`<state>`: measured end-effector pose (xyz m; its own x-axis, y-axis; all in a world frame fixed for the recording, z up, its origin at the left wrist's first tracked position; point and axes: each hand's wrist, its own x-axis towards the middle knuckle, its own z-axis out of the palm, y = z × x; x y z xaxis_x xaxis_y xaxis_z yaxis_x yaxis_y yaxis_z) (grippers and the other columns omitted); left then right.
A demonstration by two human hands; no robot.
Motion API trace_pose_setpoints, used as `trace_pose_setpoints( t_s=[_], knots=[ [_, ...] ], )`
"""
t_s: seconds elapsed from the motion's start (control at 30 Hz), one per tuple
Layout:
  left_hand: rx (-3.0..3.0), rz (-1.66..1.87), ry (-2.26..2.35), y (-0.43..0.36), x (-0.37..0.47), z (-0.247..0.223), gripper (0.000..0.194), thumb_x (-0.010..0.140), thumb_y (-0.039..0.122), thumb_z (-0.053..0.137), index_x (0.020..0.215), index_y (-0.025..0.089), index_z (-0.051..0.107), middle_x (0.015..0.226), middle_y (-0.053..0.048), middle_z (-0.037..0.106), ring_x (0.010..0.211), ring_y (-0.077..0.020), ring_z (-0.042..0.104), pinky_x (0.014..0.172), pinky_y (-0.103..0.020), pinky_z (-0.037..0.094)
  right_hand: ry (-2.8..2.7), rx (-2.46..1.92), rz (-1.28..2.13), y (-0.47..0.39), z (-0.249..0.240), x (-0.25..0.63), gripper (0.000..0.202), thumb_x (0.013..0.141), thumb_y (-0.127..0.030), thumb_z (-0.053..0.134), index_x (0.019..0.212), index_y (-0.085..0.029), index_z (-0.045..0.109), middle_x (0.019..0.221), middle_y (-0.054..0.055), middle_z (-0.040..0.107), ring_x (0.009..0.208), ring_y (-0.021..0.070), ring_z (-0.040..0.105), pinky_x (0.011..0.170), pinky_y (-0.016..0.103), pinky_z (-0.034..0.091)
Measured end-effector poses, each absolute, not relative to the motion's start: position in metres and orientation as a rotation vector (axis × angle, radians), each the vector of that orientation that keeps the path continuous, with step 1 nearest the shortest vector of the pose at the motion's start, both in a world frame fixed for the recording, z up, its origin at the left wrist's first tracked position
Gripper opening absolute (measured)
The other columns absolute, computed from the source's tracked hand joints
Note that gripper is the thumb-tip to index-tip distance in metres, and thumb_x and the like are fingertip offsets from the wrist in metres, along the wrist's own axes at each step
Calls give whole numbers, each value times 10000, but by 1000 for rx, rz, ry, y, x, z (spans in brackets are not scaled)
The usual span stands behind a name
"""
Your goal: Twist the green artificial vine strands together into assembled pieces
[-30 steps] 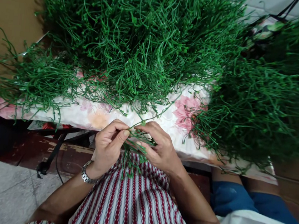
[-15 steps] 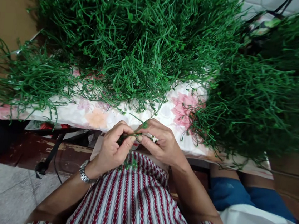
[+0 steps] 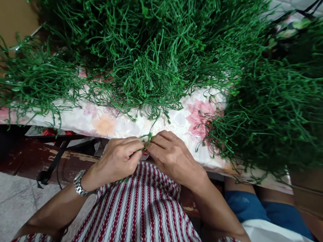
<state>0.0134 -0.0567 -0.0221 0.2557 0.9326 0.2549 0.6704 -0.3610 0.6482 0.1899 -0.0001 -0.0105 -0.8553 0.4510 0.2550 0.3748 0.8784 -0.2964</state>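
Note:
Near the front edge of a table with a white flowered cloth (image 3: 137, 128), both hands meet in front of the striped garment. My left hand (image 3: 120, 157), with a metal watch on its wrist, pinches a thin green stem (image 3: 149, 136) between thumb and fingers. From the right, my right hand (image 3: 172, 155) has its fingers closed on the same stem, its fingertips close to those of the left. A large heap of green stems (image 3: 146, 45) lies on the cloth beyond the hands.
Smaller heaps of stems lie at the left (image 3: 35, 73) and at the right (image 3: 270, 114). Cardboard (image 3: 11, 6) stands at the far left. Another person's legs in blue shorts (image 3: 245, 208) show at the lower right.
My left hand has turned over more, back upward, and shifted slightly left. The fingers of my right hand have closed together, and the stem between the hands now points up.

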Motion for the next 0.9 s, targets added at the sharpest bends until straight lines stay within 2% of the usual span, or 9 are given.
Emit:
trace_pose_setpoints(
  t_s=[0.2, 0.43, 0.67, 0.8, 0.9],
  knots=[
    [2065, 834, 1323, -56, 7, -20, 226, 772, 55, 462, 577, 162, 502, 560, 18, 462, 533, -92, 440, 524, -217, 343, -2727, -509, 296, -3, -15, 192, 194, 860, -105, 411, 718, -166, 529, 687, 32, 502, 633, 155, 396, 611, 288, 331],
    [2037, 805, 941, -64, -4, -12, 333, 818, 128, 505, 500, 177, 419, 470, 41, 355, 461, -92, 357, 481, -232, 307, -2605, -182, 723, -10, -13, 195, 218, 797, -95, 371, 663, -197, 511, 636, 7, 531, 625, 143, 445, 645, 288, 362],
    [1809, 716, 728, -60, -7, -9, 311, 839, 222, 528, 531, 192, 562, 454, 13, 458, 459, -115, 447, 470, -249, 349, -2337, -50, 1129, -14, -20, 192, 246, 899, -190, 382, 733, -205, 563, 625, 5, 604, 627, 117, 553, 696, 267, 439],
    [1527, 846, 786, -48, -13, -9, 185, 778, 246, 626, 610, 183, 670, 515, -26, 605, 460, -125, 520, 463, -248, 405, -2201, -72, 1353, -8, -15, 200, 263, 934, -254, 361, 768, -192, 556, 659, 20, 600, 667, 115, 575, 683, 265, 472],
    [1441, 938, 951, -40, -10, -8, 115, 740, 228, 665, 645, 168, 687, 578, -38, 653, 492, -126, 554, 470, -233, 422, -2097, -369, 1214, 2, -11, 210, 177, 915, -215, 423, 824, -175, 570, 718, 42, 606, 718, 134, 585, 666, 280, 481]
  ],
)
